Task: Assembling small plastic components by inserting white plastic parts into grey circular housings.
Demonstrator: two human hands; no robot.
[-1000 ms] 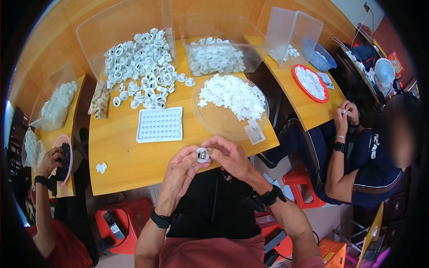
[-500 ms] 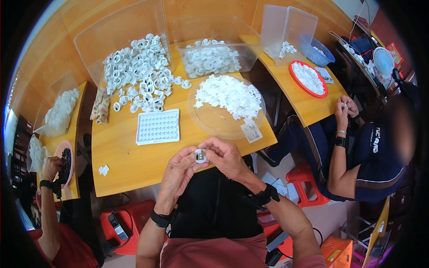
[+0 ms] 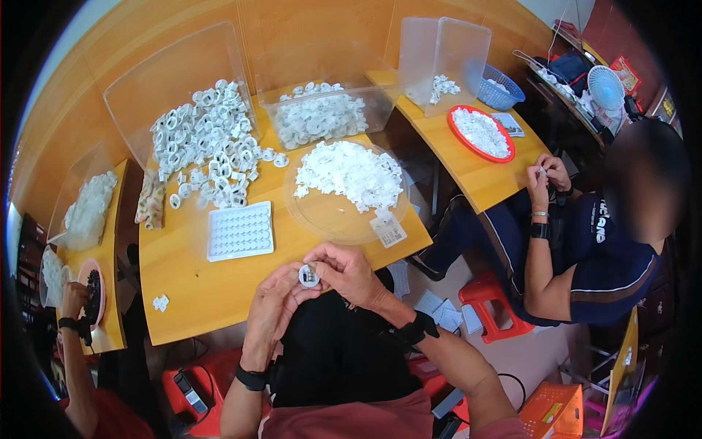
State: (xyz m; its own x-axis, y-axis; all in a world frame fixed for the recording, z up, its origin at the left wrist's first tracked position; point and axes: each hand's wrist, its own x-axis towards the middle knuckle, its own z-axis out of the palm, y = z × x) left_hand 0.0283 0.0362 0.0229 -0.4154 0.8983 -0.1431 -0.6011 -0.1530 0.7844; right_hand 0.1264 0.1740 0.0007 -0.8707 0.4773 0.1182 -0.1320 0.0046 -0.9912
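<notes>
Bright indoor light, blackened corners, fisheye-curved edges

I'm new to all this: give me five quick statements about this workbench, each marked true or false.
1. The left hand and right hand share a grip on one round white part. True.
2. A clear round plate bears a heap of white pieces. True.
3. The rectangular tray lies right of that plate. False: the tray lies left of it.
4. The dish on the right-hand table is green. False: the dish is red.
5. A patterned cloth lies left of the tray. True.
</notes>
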